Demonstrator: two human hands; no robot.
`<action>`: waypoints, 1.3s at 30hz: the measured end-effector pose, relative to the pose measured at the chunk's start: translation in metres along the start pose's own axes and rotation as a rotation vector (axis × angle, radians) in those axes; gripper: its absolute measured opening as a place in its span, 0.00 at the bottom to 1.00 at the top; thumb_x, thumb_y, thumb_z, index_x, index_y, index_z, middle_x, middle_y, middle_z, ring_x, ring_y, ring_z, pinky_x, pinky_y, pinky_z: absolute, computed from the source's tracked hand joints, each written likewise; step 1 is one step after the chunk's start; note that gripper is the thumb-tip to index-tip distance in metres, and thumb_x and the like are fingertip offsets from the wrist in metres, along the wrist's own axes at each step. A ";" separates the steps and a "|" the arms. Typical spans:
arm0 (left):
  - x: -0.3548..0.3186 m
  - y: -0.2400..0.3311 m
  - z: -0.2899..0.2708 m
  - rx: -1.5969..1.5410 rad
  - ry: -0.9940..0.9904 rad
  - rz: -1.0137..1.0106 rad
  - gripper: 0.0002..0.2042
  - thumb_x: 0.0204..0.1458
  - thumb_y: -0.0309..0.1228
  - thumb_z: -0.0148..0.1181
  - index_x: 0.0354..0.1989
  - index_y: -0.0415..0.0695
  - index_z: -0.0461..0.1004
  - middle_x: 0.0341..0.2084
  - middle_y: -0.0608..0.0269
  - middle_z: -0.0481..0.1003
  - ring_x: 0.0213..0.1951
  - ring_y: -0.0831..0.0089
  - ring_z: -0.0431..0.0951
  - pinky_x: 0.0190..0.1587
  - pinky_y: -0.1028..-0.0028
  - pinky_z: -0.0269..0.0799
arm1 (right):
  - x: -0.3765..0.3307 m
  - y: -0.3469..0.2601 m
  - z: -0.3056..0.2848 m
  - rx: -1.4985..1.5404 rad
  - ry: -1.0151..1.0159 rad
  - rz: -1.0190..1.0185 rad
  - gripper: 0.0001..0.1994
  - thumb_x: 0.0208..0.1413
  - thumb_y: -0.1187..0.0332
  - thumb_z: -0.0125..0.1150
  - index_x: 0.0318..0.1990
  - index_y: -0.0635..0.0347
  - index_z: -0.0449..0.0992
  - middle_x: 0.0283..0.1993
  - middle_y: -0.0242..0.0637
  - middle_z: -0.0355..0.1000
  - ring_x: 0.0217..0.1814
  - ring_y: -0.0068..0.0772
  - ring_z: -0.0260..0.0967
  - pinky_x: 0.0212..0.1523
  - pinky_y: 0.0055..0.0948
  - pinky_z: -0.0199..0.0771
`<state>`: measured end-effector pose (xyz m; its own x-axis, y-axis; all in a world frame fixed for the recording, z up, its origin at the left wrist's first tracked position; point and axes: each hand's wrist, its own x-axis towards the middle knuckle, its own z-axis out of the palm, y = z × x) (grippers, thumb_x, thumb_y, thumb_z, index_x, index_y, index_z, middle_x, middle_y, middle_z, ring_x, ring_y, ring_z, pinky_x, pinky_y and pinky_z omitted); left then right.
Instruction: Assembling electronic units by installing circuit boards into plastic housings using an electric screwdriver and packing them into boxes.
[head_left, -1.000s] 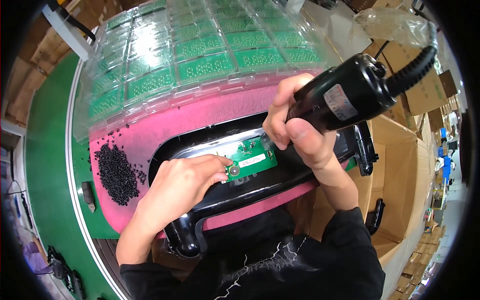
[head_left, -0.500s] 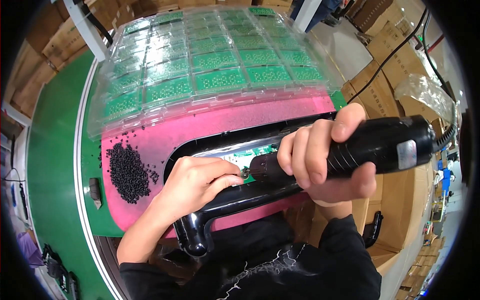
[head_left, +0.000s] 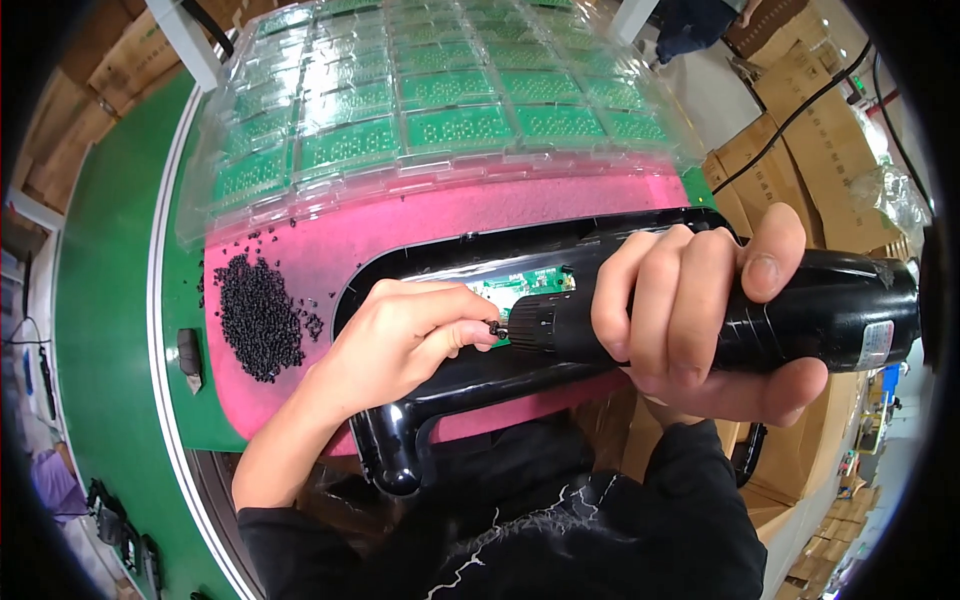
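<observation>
Black screw (head_left: 495, 329) between left fingers (head_left: 467, 334), at the screwdriver nose (head_left: 532, 324)

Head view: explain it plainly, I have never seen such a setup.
No robot here, just a person's bare hands, filmed by a wide camera worn on the head, looking down. The right hand grips a black power screwdriver. The left hand pinches a small dark piece, perhaps a screw, at the tool's tip. Beneath, a green circuit board sits in a black casing on a pink mat. A pile of tiny black pieces lies left; clear trays of green boards lie beyond.
</observation>
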<state>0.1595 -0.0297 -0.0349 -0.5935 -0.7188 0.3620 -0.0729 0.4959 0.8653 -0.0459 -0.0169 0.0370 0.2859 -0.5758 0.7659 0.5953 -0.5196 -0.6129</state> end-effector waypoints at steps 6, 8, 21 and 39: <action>0.003 -0.002 0.000 -0.071 0.042 -0.024 0.05 0.50 0.22 0.63 0.33 0.34 0.77 0.25 0.58 0.78 0.25 0.69 0.80 0.29 0.74 0.75 | 0.000 0.002 0.003 -0.020 0.072 -0.029 0.23 0.56 0.48 0.61 0.48 0.53 0.61 0.20 0.25 0.68 0.15 0.19 0.65 0.19 0.20 0.65; 0.003 -0.001 0.000 -0.063 0.049 -0.025 0.04 0.48 0.21 0.64 0.32 0.35 0.77 0.25 0.58 0.78 0.26 0.69 0.80 0.29 0.75 0.75 | 0.000 0.003 0.004 0.012 0.131 -0.056 0.24 0.56 0.49 0.61 0.48 0.53 0.61 0.20 0.25 0.68 0.15 0.18 0.64 0.19 0.20 0.65; 0.002 -0.002 0.002 0.062 0.017 -0.018 0.05 0.50 0.22 0.61 0.33 0.34 0.74 0.25 0.53 0.76 0.28 0.58 0.79 0.30 0.67 0.73 | 0.000 0.006 -0.001 -0.045 0.013 0.034 0.26 0.55 0.45 0.60 0.50 0.51 0.61 0.21 0.24 0.67 0.16 0.18 0.62 0.20 0.22 0.64; 0.003 -0.006 0.005 0.195 0.079 -0.074 0.06 0.49 0.24 0.63 0.31 0.33 0.73 0.25 0.50 0.74 0.30 0.51 0.76 0.33 0.63 0.71 | -0.006 0.015 0.001 -0.133 0.157 0.180 0.26 0.58 0.41 0.53 0.50 0.51 0.60 0.23 0.26 0.65 0.20 0.20 0.61 0.26 0.24 0.63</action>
<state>0.1543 -0.0322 -0.0408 -0.5171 -0.7886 0.3328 -0.2719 0.5200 0.8097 -0.0377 -0.0203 0.0233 0.2521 -0.7520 0.6090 0.4386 -0.4722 -0.7646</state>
